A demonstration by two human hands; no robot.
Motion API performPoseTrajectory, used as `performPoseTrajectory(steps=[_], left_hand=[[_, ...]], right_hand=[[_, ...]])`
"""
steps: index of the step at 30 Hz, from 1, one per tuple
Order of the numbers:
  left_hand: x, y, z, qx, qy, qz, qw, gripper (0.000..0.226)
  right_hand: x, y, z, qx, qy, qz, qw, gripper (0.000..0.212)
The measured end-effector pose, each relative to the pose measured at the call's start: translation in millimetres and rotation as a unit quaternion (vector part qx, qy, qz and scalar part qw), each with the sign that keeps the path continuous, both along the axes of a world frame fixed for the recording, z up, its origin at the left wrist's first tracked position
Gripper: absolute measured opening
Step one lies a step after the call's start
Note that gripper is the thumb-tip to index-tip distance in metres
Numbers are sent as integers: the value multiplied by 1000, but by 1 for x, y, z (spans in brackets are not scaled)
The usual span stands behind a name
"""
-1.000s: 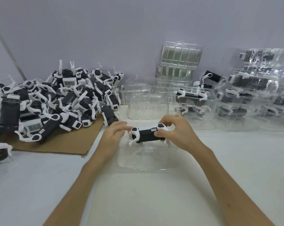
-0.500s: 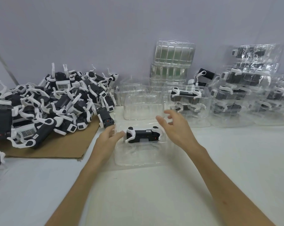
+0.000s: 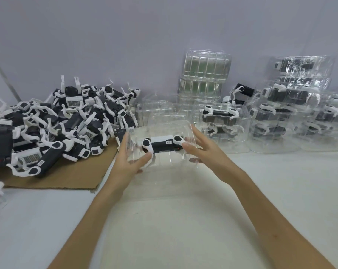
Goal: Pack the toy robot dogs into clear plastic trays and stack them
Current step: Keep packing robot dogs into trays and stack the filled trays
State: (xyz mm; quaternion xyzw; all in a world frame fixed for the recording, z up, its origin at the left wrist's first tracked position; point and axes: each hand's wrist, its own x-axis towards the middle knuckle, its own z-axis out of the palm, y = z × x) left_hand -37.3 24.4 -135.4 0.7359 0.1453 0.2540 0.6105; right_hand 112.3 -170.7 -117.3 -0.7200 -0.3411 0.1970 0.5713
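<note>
One toy robot dog [image 3: 161, 145] lies on its side inside a clear tray [image 3: 168, 131], and that tray is in front of the person, right in the middle of the white table [image 3: 183, 220]. The left hand [image 3: 129, 158] grips the left end of the tray, with the thumb at the front and the fingers up along the side. The right hand [image 3: 205, 152] grips the right end the same way. I cannot tell if the tray sits on the table or is lifted a little. So this dog looks packed, but its tray is not on a stack yet. On the right stand the stacks of packed trays [image 3: 280, 117], each with a dog inside, so a good part of the job looks done. The nearest short stack [image 3: 220, 121] is just behind the right hand, and I think this tray may go there. There is lots left to do, though. A big pile of loose dogs [image 3: 57, 123] waits on the brown cardboard [image 3: 67, 177] at the left. Some empty trays [image 3: 160, 109] sit behind the hands, and more empty ones [image 3: 205, 74] are piled up by the wall
</note>
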Motion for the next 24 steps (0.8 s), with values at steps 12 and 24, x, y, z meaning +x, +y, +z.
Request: performPoseTrajectory(steps=[12, 24], left_hand=[[3, -1, -4, 32, -12, 32, 999, 92], [7, -1, -12, -13, 99, 22, 995, 26]], right_hand=[[-3, 11, -7, 19, -34, -123, 992, 62], [-30, 3, 16, -103, -316, -45, 942, 56]])
